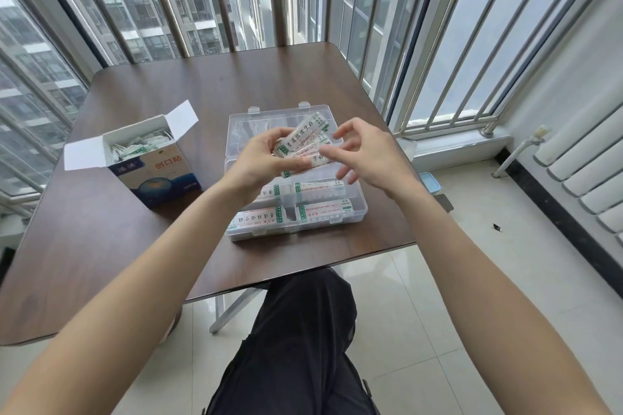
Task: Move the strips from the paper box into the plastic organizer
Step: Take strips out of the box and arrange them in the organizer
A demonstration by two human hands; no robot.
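Left hand (261, 158), fingers curled, grips a fanned bundle of strips (305, 145) above the plastic organizer (296, 175); each strip is a flat white paper wrapper with a green end band and printed characters too small to read. Right hand (365, 153) hovers just beside the bundle, fingers loosely spread and bent; whether its fingertips touch the wrappers cannot be told. The hands hide the organizer's middle compartments. The organizer is a clear, rectangular, divided case with its lid folded back; its near compartments hold more wrapped strips lying flat. To the left, apart from it, stands the paper box (148, 162), a blue and white carton with both top flaps open and crumpled white wrappers filling its mouth. Both rest on a dark brown wood-grain table (118, 246) with rounded corners, its near-left edge cut off by a forearm. Below, dark trousers (293, 347) and pale glossy floor tiles (455, 280). Steel window bars (438, 27) enclose the corner; a white radiator (590, 172) lines the right wall.
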